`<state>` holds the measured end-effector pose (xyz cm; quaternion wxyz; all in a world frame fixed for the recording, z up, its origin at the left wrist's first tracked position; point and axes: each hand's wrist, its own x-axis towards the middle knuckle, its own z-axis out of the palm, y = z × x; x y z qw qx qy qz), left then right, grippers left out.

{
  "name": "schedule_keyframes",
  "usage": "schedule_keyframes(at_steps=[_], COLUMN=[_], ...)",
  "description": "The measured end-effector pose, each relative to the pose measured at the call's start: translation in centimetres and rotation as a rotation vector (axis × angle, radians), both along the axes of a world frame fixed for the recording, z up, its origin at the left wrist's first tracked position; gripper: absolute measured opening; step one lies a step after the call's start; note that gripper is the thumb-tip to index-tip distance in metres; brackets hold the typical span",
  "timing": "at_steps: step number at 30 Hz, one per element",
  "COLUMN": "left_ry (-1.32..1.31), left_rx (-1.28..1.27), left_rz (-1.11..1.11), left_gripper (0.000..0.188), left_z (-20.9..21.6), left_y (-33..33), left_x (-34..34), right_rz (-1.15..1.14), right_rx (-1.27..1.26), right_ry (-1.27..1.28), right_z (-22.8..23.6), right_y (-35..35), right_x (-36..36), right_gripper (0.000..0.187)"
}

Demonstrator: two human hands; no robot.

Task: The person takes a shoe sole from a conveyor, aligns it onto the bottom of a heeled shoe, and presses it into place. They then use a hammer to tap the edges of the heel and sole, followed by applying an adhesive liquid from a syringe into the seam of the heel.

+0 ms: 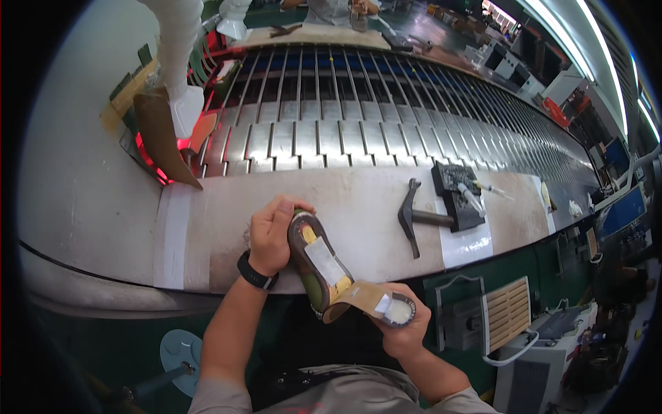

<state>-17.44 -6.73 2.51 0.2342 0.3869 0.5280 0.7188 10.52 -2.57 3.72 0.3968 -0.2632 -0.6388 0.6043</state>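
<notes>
My left hand (270, 233) grips a lasted shoe (317, 257) near its upper end, fingers wrapped round the side. Its underside faces up, with a dark brown border, a pale strip and yellow patches. A green upper shows along its left side. From the lower end of the shoe a tan sole piece (364, 298) bends away to the right, apparently joined or touching there. My right hand (407, 332) is closed on the far end of this piece, where a round white pad sits inside a dark rim. A black watch strap circles my left wrist.
To the right on the bench (231, 238) lie a hammer (412, 217) and a black block (456, 196) with white tubes (472, 199) on it. Beyond runs a slatted metal conveyor (324, 138). A white hose (181, 62) hangs at left, beside a curved brown sheet (160, 134).
</notes>
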Motion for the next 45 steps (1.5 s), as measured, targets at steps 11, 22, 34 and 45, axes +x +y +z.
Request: schedule_keyframes(at_steps=[11,22,34,45], left_ry=[0.072,-0.015,0.351,0.336], left_rx=[0.043,0.007,-0.450,-0.460], left_rz=[0.013,-0.003,0.146,0.166], left_gripper=[0.050,0.049,0.044,0.041], left_z=[0.7,0.8,2.5,2.4], left_y=[-0.1,0.5,2.7,2.5], left_x=[-0.6,-0.4,0.5,0.5], right_rz=[0.317,0.243,-0.057,-0.062], right_rx=[-0.894,-0.909,-0.915,-0.934], right_ry=[0.299,0.322,0.516,0.508], right_z=[1.0,2.6,2.5,2.3], right_y=[0.2,0.2,3.5,3.3], right_x=[0.8,-0.1,-3.4,-3.4], right_gripper=[0.041,0.038,0.013,0.013])
